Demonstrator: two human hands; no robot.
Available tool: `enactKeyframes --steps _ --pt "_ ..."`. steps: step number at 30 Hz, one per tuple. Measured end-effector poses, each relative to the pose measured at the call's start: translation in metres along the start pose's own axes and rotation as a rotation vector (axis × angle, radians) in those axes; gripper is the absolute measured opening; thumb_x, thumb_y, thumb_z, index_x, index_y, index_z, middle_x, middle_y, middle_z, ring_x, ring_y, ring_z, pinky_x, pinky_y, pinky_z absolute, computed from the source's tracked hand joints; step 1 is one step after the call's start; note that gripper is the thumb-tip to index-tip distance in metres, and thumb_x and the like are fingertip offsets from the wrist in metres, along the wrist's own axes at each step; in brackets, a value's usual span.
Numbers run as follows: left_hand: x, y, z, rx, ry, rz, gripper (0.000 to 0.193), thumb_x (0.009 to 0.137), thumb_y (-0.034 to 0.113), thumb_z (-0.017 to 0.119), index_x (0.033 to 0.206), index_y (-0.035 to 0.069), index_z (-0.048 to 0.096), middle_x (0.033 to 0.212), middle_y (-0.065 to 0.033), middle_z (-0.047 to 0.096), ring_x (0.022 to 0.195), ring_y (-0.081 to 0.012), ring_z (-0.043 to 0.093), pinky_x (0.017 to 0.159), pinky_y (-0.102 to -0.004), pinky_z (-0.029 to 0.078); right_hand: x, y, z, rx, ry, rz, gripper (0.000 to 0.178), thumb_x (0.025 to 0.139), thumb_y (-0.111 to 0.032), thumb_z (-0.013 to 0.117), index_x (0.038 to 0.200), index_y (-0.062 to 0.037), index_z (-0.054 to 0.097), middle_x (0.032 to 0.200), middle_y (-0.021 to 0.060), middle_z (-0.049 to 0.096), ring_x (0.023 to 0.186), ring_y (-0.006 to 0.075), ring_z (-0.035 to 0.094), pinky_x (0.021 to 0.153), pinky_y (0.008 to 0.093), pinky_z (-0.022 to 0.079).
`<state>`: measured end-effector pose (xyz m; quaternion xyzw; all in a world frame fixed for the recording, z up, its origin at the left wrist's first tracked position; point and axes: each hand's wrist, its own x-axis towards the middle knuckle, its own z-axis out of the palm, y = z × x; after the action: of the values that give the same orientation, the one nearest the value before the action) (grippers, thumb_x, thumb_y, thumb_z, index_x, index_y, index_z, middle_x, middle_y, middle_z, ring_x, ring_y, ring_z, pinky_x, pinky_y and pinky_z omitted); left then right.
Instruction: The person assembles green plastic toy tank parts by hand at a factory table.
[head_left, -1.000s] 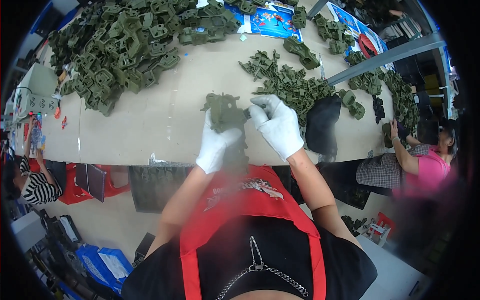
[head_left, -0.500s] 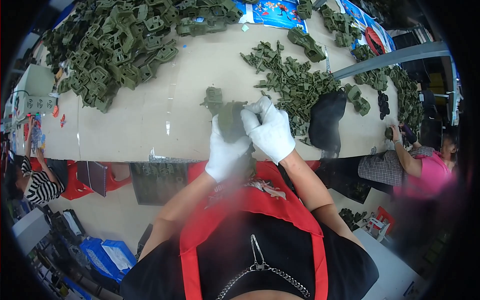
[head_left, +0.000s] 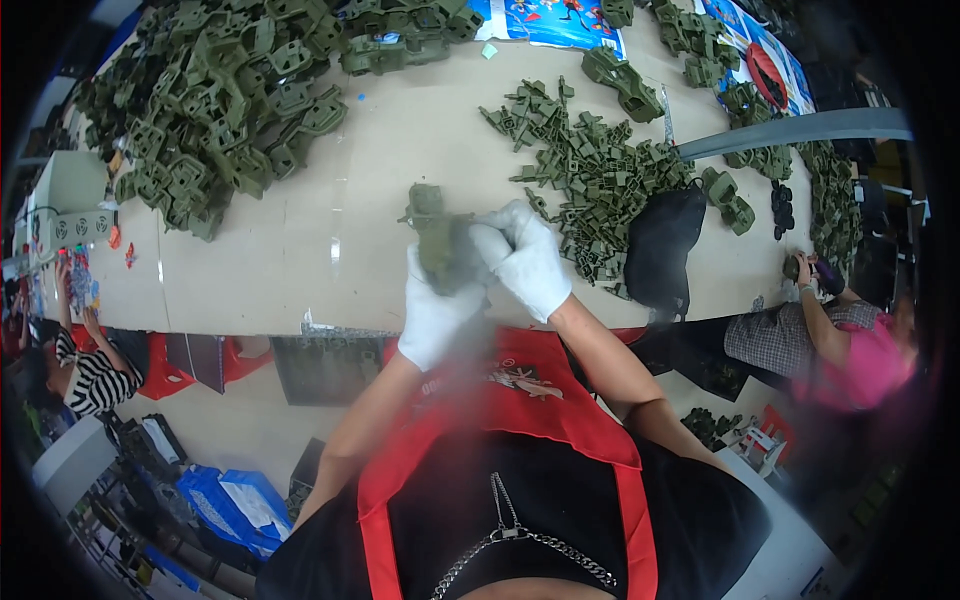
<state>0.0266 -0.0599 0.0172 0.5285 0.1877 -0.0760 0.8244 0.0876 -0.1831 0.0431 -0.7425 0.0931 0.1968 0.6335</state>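
My white-gloved left hand (head_left: 437, 322) is closed round an olive-green plastic toy vehicle body (head_left: 432, 240), holding it over the table in front of me. A blur in the picture veils its lower part. At the body's right side, my gloved right hand (head_left: 530, 262) has its fingers pinched together against it. Whatever small thing those fingertips may hold is hidden. To the right of that hand spreads a heap of small green plastic parts (head_left: 600, 165). A black cloth-like bundle (head_left: 662, 250) lies beside the heap, near the table's front edge.
A big pile of green vehicle bodies (head_left: 230, 110) fills the table's far left. A grey curved bar (head_left: 800, 130) crosses the right side. One co-worker in pink (head_left: 850, 350) works at the right; another in stripes (head_left: 95, 375) sits at the left. A grey-green box (head_left: 75, 205) stands leftward.
The view has shifted slightly. Both hands stay at the vehicle body, the left still round it and the right still pinched at its right side.
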Motion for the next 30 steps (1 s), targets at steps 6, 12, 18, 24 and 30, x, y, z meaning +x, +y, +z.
enactKeyframes --steps 6,12,18,24,30 --pt "0.019 -0.015 -0.037 -0.292 -0.085 -0.392 0.057 0.077 0.018 0.059 0.129 -0.002 0.049 0.111 -0.0162 0.063 0.101 -0.0276 0.061 0.087 -0.0392 0.050 0.169 0.039 -0.041 -0.709 -0.039 -0.347 0.047 0.081 -0.049 0.066 0.086 -0.0025 0.070 0.075 0.0139 0.069 0.068 0.0245 0.068 0.062 0.0382 0.053" --pt "-0.008 -0.004 -0.037 -0.023 -0.029 -0.337 0.042 0.087 0.025 0.061 0.123 0.004 0.053 0.110 -0.0041 0.063 0.093 -0.0132 0.060 0.084 -0.0280 0.047 0.251 0.111 0.008 -1.477 0.362 -0.511 0.029 0.082 -0.023 0.056 0.101 -0.0077 0.072 0.109 0.0159 0.061 0.108 0.0363 0.051 0.083 0.0576 0.041" --pt "0.000 0.001 -0.022 0.018 -0.100 -0.428 0.041 0.088 0.029 0.061 0.121 0.005 0.054 0.105 -0.0061 0.064 0.092 -0.0154 0.061 0.083 -0.0306 0.049 0.148 0.067 -0.029 -0.650 0.386 -0.437 0.021 0.079 -0.021 0.060 0.093 -0.0085 0.071 0.099 0.0172 0.065 0.099 0.0370 0.059 0.079 0.0521 0.048" --pt "-0.039 0.005 0.002 -0.014 -0.128 -0.489 0.039 0.090 0.032 0.059 0.118 0.006 0.055 0.099 -0.0076 0.064 0.090 -0.0179 0.061 0.081 -0.0326 0.050 -0.077 0.036 -0.036 -0.167 -0.265 -0.268 0.036 0.074 -0.029 0.066 0.106 -0.0122 0.065 0.100 0.0162 0.067 0.088 0.0361 0.064 0.079 0.0440 0.051" --pt "-0.026 -0.034 -0.017 0.230 -0.066 -0.215 0.033 0.096 0.031 0.047 0.118 0.008 0.053 0.096 -0.0064 0.063 0.087 -0.0233 0.062 0.077 -0.0397 0.052 -0.137 0.058 -0.034 -0.351 0.242 -0.239 0.015 0.080 -0.022 0.067 0.083 -0.0075 0.064 0.083 0.0113 0.068 0.068 0.0293 0.066 0.061 0.0364 0.053"
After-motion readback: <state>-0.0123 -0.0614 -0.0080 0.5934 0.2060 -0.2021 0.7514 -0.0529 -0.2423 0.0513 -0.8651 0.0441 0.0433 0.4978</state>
